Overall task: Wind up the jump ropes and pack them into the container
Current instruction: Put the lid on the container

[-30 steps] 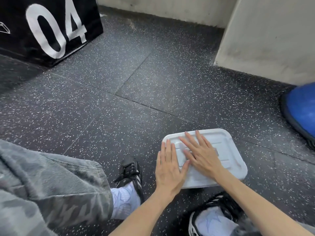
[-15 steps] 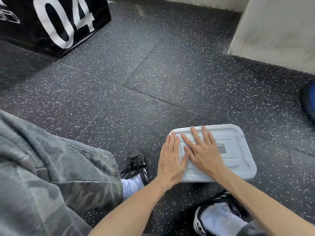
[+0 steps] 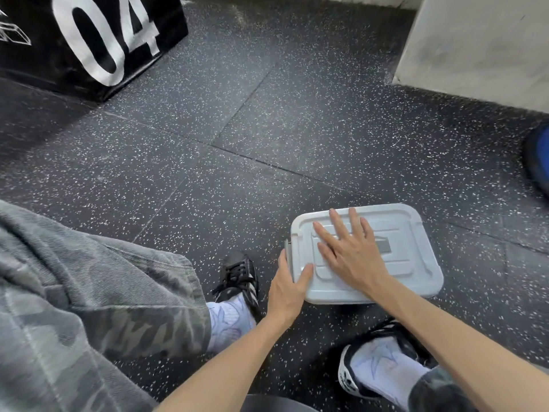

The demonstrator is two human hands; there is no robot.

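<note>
On speckled black floor point(image 3: 267, 129), near person's feet: white container point(image 3: 416, 248), lid shut. Right hand point(image 3: 353, 254) flat on lid, fingers spread. Left hand point(image 3: 286, 288) grips container's left edge, thumb on lid. Black box marked 04 point(image 3: 89, 40) far left.

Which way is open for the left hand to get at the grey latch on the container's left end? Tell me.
Probably yes, from the left side. The left hand already sits at the container end, fingers beside the grey latch, thumb on the lid. Only floor there.
</note>
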